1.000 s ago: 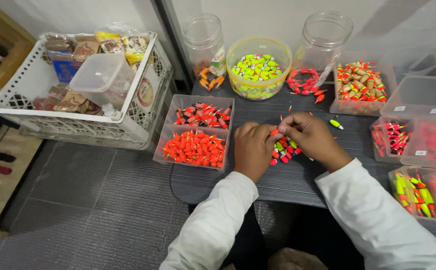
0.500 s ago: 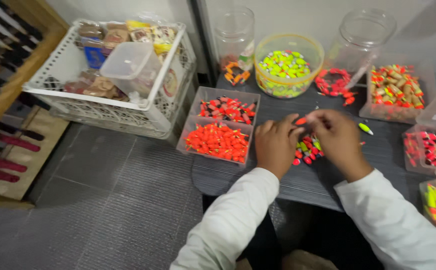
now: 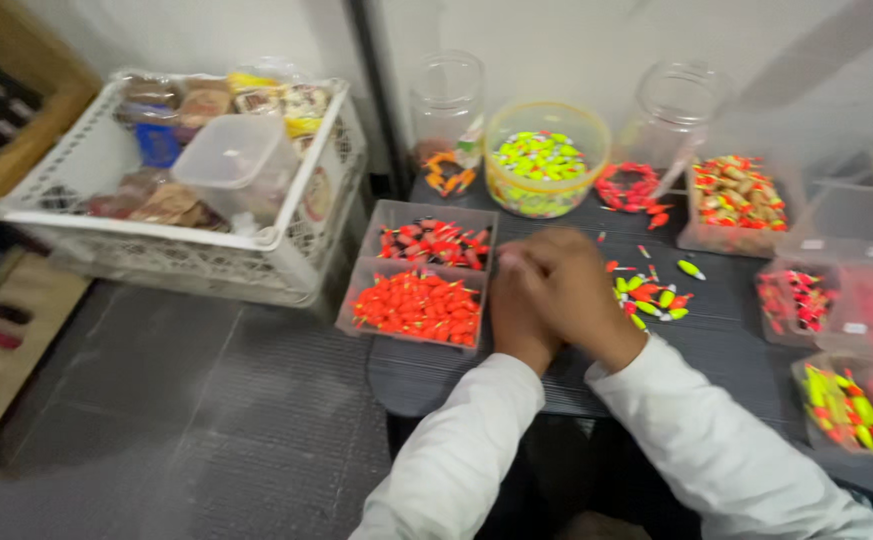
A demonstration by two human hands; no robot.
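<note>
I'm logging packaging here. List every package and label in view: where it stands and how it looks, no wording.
Wrapped food packets: in the white basket, far left; clear film over brown contents.
Blue packet: basket's back, small.
Clear lidded tub: atop the packets, boxy.
White label strips: on clear boxes' front edges, right; small rectangles.

Pale wall (image 3: pixel 576 40) behind a dark slatted table (image 3: pixel 716 330), grey ribbed floor (image 3: pixel 196 420)

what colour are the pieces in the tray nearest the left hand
Bright orange-red, filling the near tray beside the left hand; head view.
</note>
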